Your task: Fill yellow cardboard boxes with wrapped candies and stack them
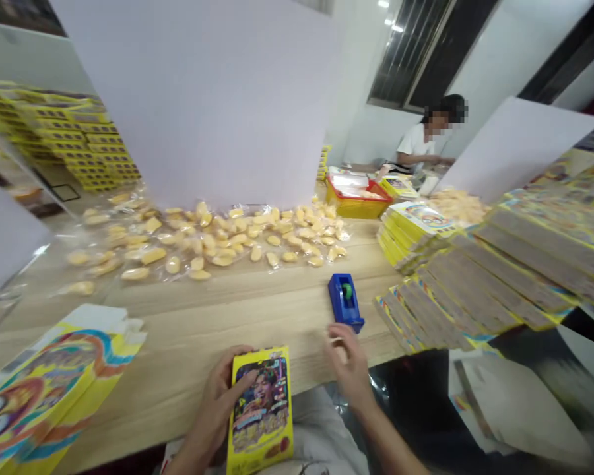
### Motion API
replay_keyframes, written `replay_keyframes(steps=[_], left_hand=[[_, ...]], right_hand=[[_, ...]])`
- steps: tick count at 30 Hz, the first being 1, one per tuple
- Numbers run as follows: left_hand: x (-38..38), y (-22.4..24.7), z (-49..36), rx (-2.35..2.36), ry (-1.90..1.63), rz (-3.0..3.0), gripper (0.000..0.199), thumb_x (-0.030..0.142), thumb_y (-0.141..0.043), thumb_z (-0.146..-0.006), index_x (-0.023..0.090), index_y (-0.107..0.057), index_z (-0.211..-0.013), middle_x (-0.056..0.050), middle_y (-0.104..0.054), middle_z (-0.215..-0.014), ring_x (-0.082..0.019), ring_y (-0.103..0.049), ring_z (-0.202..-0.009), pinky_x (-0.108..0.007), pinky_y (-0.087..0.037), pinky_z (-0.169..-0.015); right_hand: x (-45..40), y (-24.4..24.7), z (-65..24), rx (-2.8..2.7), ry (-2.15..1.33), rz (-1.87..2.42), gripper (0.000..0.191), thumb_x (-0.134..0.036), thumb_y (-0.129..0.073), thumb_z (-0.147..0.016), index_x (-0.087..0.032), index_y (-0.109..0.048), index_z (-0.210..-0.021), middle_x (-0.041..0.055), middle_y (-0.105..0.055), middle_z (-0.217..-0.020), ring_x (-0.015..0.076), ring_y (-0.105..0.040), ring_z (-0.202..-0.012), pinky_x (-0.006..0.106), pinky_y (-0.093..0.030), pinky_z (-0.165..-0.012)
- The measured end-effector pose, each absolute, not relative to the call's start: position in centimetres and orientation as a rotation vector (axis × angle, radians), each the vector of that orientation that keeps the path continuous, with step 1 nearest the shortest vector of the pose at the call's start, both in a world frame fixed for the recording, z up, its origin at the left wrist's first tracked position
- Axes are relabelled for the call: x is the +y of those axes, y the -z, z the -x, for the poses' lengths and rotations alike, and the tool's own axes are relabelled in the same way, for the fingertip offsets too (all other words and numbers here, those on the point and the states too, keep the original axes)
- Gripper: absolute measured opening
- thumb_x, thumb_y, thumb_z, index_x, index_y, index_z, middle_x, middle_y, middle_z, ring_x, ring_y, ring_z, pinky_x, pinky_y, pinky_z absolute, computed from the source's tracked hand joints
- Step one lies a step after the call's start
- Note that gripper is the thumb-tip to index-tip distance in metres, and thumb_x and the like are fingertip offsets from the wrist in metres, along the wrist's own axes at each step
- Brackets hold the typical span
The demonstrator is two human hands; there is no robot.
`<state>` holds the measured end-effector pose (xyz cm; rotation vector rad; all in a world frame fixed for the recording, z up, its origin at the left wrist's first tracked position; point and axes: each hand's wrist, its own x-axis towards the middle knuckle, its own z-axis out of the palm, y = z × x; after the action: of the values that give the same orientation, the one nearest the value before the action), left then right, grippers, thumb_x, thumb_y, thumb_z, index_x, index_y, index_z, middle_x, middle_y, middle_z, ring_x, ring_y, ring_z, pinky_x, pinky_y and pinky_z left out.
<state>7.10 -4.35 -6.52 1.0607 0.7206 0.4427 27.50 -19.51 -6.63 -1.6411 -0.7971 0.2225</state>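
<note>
My left hand (228, 389) is closed around the side of a yellow printed box (261, 412), its thumb lying across the front. The box is tilted up near my lap, its picture facing me. Just in front of the blue tape dispenser (344, 300) is my right hand (347, 363), with fingers curled together. Whatever those fingers may hold is too small to make out. A green roll of tape (346, 291) sits in the dispenser.
Many clear-wrapped yellow pieces (222, 237) spread along a white partition (202, 105). Flattened yellow cartons (64, 389) lie at left. Stacked flat cartons (475, 284) fill the right. Behind are a red-and-yellow basket (359, 206) and a seated person (416, 146).
</note>
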Motion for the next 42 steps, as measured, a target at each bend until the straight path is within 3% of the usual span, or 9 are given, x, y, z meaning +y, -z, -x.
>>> replay_keyframes(steps=[3, 9, 14, 18, 23, 30, 33, 38, 42], left_hand=[[-3.0, 5.9, -7.5, 0.724, -0.408, -1.066, 0.049, 0.033, -0.075, -0.071, 0.025, -0.046, -0.11, 0.0, -0.065, -0.089, -0.019, -0.065, -0.07, -0.029, -0.054, -0.063], [-1.6, 5.5, -7.4, 0.692, -0.331, -1.19, 0.059, 0.037, -0.076, -0.07, 0.027, -0.041, -0.117, -0.001, -0.067, -0.093, -0.023, -0.066, -0.078, -0.032, -0.055, -0.068], [-1.1, 5.6, -7.2, 0.664, -0.275, -1.245, 0.059, 0.041, -0.073, -0.073, 0.027, -0.039, -0.118, -0.002, -0.067, -0.094, -0.023, -0.066, -0.077, -0.033, -0.055, -0.068], [-1.1, 5.3, -7.2, 0.679, -0.275, -1.25, 0.055, 0.041, -0.074, -0.071, 0.026, -0.041, -0.114, 0.0, -0.066, -0.091, -0.021, -0.066, -0.074, -0.031, -0.055, -0.065], [-1.1, 4.4, -7.5, 0.663, -0.239, -1.178, 0.055, 0.042, -0.075, -0.07, 0.026, -0.042, -0.112, 0.001, -0.065, -0.084, -0.021, -0.066, -0.066, -0.031, -0.053, -0.058], [-0.6, 3.8, -8.7, 0.639, -0.252, -1.294, 0.043, 0.039, -0.073, -0.07, 0.022, -0.049, -0.102, 0.001, -0.063, -0.078, -0.018, -0.063, -0.065, -0.025, -0.049, -0.056], [0.0, 3.4, -9.1, 0.553, -0.245, -1.45, 0.035, 0.034, -0.071, -0.071, 0.019, -0.054, -0.097, 0.002, -0.06, -0.076, -0.015, -0.058, -0.067, -0.021, -0.045, -0.058], [0.8, 2.3, -10.2, 0.376, -0.005, -1.517, 0.036, 0.029, -0.072, -0.066, 0.017, -0.056, -0.095, 0.002, -0.059, -0.076, -0.013, -0.055, -0.065, -0.019, -0.042, -0.055], [0.6, 1.7, -10.8, 0.316, 0.099, -1.532, 0.036, 0.027, -0.073, -0.065, 0.016, -0.057, -0.095, 0.001, -0.06, -0.079, -0.013, -0.056, -0.067, -0.02, -0.043, -0.058]], right_hand=[[-21.3, 7.3, -32.6, -0.532, 0.042, 1.787, 0.024, -0.039, -0.058, -0.084, -0.017, -0.064, -0.077, 0.0075, -0.061, -0.092, 0.0196, -0.057, -0.088, 0.03, -0.047, -0.071], [-20.3, 8.8, -36.5, -0.446, -0.052, 1.813, 0.031, -0.047, -0.071, -0.065, -0.016, -0.071, -0.068, 0.003, -0.06, -0.07, 0.0151, -0.052, -0.061, 0.029, -0.045, -0.059], [-19.0, 8.5, -35.4, -0.368, 0.021, 1.766, 0.03, -0.046, -0.071, -0.065, -0.016, -0.069, -0.061, 0.0032, -0.058, -0.069, 0.0171, -0.052, -0.068, 0.031, -0.044, -0.065], [-19.2, 8.3, -33.6, -0.281, 0.105, 1.696, 0.029, -0.045, -0.07, -0.068, -0.016, -0.069, -0.068, 0.0052, -0.056, -0.085, 0.019, -0.054, -0.086, 0.031, -0.045, -0.076], [-20.5, 9.7, -31.5, -0.172, 0.02, 1.557, 0.03, -0.045, -0.068, -0.072, -0.015, -0.066, -0.07, 0.0083, -0.056, -0.102, 0.0191, -0.055, -0.094, 0.03, -0.046, -0.079], [-22.0, 12.0, -31.4, -0.179, 0.057, 1.666, 0.031, -0.045, -0.066, -0.072, -0.016, -0.062, -0.061, 0.0068, -0.057, -0.09, 0.0214, -0.054, -0.091, 0.035, -0.043, -0.085], [-22.4, 9.9, -30.2, -0.306, -0.115, 1.633, 0.029, -0.044, -0.063, -0.078, -0.017, -0.062, -0.068, 0.0071, -0.058, -0.093, 0.0211, -0.053, -0.09, 0.032, -0.044, -0.079], [-18.9, 3.0, -29.1, -1.109, -0.861, 1.46, 0.02, -0.035, -0.059, -0.084, -0.018, -0.063, -0.072, 0.0022, -0.061, -0.077, 0.0163, -0.055, -0.074, 0.027, -0.044, -0.068], [-14.5, 0.2, -29.1, -1.571, -0.993, 1.363, 0.013, -0.021, -0.056, -0.079, -0.018, -0.064, -0.069, -0.002, -0.059, -0.068, 0.0123, -0.051, -0.064, 0.022, -0.041, -0.061]])
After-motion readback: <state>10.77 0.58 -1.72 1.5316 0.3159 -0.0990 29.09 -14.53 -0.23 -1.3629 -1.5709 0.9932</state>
